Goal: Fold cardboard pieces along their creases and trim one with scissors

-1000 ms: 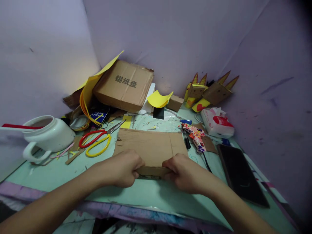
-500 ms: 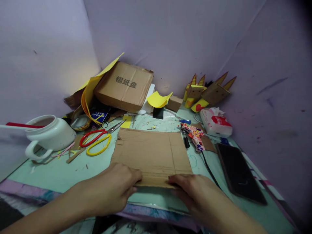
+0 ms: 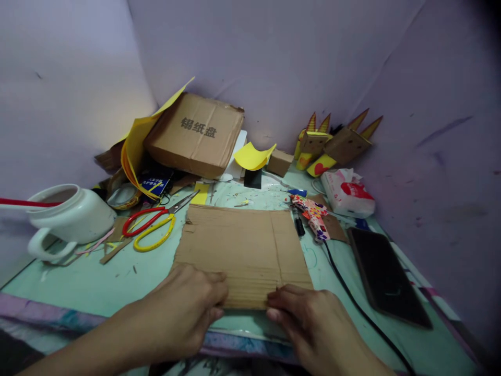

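Observation:
A flat piece of brown cardboard (image 3: 238,240) lies in front of me, with ridged crease lines along its near edge. My left hand (image 3: 191,308) pinches the near edge at the left, thumb below and fingers on top. At the right of the same edge my right hand (image 3: 309,318) grips the cardboard in the same way, fingers curled. Scissors (image 3: 154,227) with one red and one yellow handle rest to the left of the sheet. Close to its right side are a black marker (image 3: 298,223) and a glue gun with a flowery pattern (image 3: 313,214).
At left stands a white mug (image 3: 76,216). A cardboard box (image 3: 198,136) leans at the back beside yellow paper (image 3: 136,146). Cardboard figures with pointed ears (image 3: 344,143), a tissue pack (image 3: 348,193) and a phone (image 3: 387,277) line the right. A black cord (image 3: 352,300) runs toward me.
Both hands have drawn slightly nearer to me along with the cardboard's near edge, where more ridges show. The view has shifted a little, and more of the black cord is visible.

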`<state>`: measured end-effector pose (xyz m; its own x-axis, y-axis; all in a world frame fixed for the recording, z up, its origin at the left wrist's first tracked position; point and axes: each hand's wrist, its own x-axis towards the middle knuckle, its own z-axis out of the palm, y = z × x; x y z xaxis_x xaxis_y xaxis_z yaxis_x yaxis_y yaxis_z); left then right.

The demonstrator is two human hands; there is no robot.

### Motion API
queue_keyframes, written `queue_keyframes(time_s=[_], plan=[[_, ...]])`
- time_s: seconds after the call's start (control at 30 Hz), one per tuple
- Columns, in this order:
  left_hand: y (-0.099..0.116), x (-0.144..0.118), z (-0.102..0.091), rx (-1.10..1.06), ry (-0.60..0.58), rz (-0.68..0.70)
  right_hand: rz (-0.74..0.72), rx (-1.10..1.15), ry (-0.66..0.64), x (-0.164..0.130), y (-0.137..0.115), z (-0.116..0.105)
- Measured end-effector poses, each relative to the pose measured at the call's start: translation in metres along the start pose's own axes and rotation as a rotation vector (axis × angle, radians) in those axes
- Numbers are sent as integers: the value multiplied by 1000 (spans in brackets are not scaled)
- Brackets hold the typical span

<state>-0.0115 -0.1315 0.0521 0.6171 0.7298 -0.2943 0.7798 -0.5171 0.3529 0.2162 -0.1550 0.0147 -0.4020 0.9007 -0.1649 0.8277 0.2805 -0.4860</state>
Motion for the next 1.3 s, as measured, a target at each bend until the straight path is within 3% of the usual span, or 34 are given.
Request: queue_keyframes(time_s=[0.23,0.3,0.4,0.47,0.53,0.7,0.8,0.93,1.17,1.3], plan=[[-8,1,1,-169,29,-51,36,24,-2,5,-4,-8],[-8,4,-6,-233,80,-131,37,174,5,6,-7,-14],[-4,12,-13,-187,297,-232,26,509,151,9,-14,-20],[0,19,-13,-106,392,-192,-29,670,209,14,-19,-22],[3,25,-9,-41,391,-118,-78,736,159,19,-24,-21],[7,28,0,39,343,-61,0,587,117,21,-28,-14],[8,28,0,182,333,65,-30,428,117,20,-27,-10],[8,30,-1,222,346,197,-73,463,52,21,-25,-10],[5,30,-1,174,413,298,-134,479,-69,16,-23,-16],[7,30,-3,214,479,362,-146,319,-33,13,-25,-10]])
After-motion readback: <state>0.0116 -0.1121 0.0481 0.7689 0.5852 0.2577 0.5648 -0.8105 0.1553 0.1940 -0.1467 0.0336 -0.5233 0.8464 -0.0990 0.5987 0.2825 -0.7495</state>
